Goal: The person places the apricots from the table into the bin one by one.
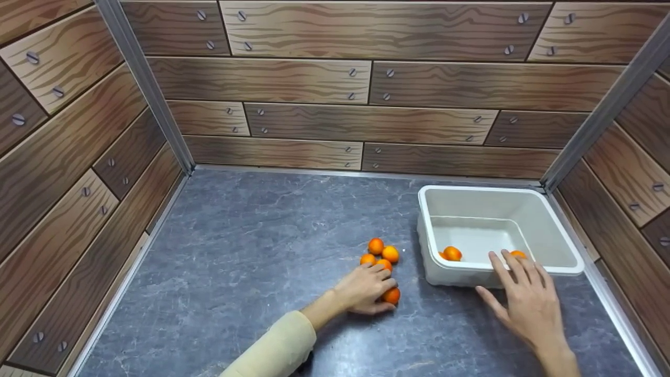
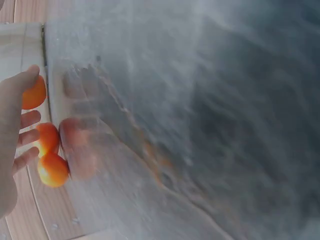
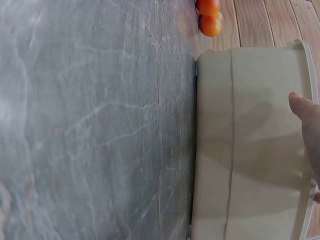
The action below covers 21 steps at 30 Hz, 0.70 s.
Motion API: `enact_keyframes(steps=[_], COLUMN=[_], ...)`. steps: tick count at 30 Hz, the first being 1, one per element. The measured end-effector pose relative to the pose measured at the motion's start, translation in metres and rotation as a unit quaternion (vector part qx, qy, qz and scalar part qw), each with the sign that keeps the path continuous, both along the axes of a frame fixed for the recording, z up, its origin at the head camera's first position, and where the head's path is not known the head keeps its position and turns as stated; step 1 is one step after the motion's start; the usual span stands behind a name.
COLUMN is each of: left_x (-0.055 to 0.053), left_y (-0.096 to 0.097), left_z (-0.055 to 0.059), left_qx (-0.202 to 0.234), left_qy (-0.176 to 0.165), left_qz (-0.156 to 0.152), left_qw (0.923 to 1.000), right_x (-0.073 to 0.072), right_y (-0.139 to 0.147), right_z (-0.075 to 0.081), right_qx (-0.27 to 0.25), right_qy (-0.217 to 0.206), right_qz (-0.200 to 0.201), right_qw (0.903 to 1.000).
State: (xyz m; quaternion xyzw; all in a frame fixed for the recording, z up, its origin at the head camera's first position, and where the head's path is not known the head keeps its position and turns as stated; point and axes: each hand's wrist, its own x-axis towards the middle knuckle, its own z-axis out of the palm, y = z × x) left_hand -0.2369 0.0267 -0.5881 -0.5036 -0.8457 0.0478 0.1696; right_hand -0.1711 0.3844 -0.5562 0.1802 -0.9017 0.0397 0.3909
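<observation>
At the middle of the table my left hand (image 1: pixel 366 289) has thumb and forefinger on either side of a small round orange fruit (image 1: pixel 391 295). In the left wrist view the thumb lies against that fruit (image 2: pixel 35 94), with the other fingers close to two more fruits (image 2: pixel 52 170). Several like it, including a fruit (image 1: pixel 376 245), cluster just beyond the fingertips. Over the near rim of a white plastic tub (image 1: pixel 426 230), my right hand (image 1: pixel 528 303) spreads its straight fingers, holding nothing. Inside the tub lie a few orange fruits (image 1: pixel 453 254), one partly behind the right fingertips.
Wood-patterned walls (image 1: pixel 366 81) enclose the dark marbled tabletop (image 1: pixel 251 235) at the back and both sides. The tub stands at the right, close to the metal edge strip (image 1: pixel 617 309) along the right wall.
</observation>
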Motion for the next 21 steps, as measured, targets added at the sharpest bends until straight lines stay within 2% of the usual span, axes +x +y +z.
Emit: enact_keyframes(steps=[9, 17, 21], left_x=[-0.006, -0.012, -0.017], left_y=[0.007, 0.011, 0.012], left_z=[0.003, 0.007, 0.008], left_qx=[0.047, 0.088, 0.112], left_qy=[0.017, 0.015, 0.012], left_qz=[0.018, 0.027, 0.03], left_qw=[0.9986, 0.9956, 0.9932], right_x=[0.002, 0.002, 0.003], right_y=[0.003, 0.0, 0.0], right_z=[0.001, 0.001, 0.001], right_qx=[0.02, 0.01, 0.014], right_qy=[-0.041, -0.023, -0.03], right_qz=[-0.019, -0.012, -0.019], right_qw=[0.9988, 0.9996, 0.9993])
